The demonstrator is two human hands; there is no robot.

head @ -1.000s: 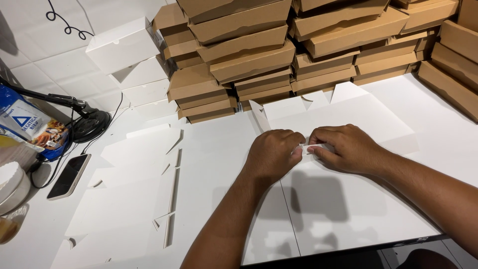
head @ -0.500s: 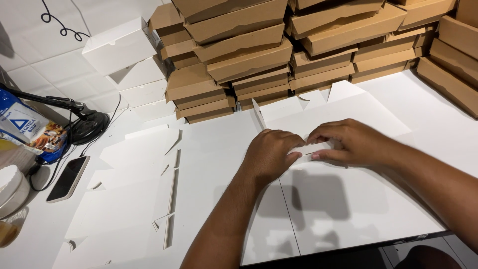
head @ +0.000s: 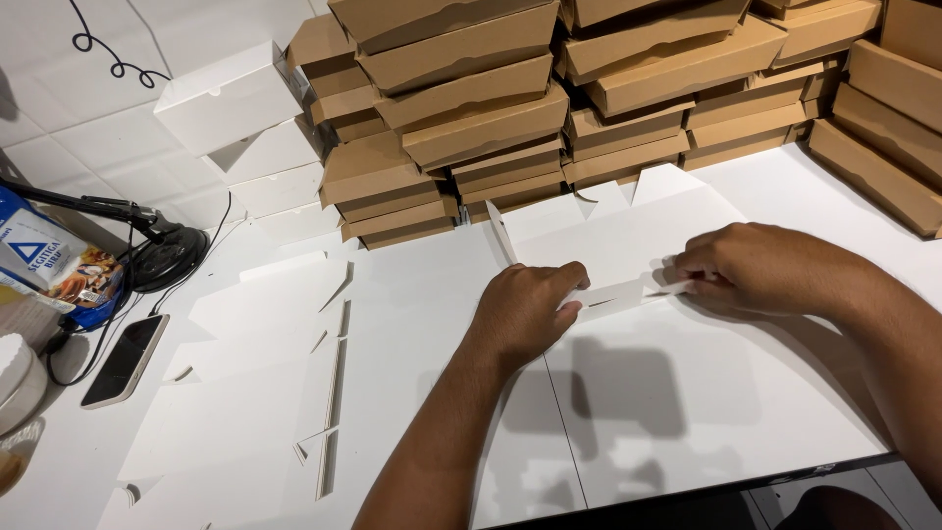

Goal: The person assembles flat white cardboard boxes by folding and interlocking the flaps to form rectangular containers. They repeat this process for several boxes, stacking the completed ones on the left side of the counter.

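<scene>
A flat white cardboard box blank (head: 687, 393) lies on the table in front of me. My left hand (head: 525, 312) presses down on it near the middle, fingers curled over a raised narrow flap (head: 623, 292). My right hand (head: 756, 270) pinches the other end of that same flap between thumb and fingers. The flap stands slightly up from the sheet between my two hands.
Stacks of folded brown boxes (head: 510, 108) line the back of the table. More flat white blanks (head: 255, 393) lie at the left, with folded white boxes (head: 235, 108) behind them. A phone (head: 125, 359), a black lamp base (head: 162, 257) and a blue bag (head: 49, 265) sit at the far left.
My hands have moved apart along the flap: the right hand slid to the right, the left stayed pressing near the middle. The flap is now stretched between them.
</scene>
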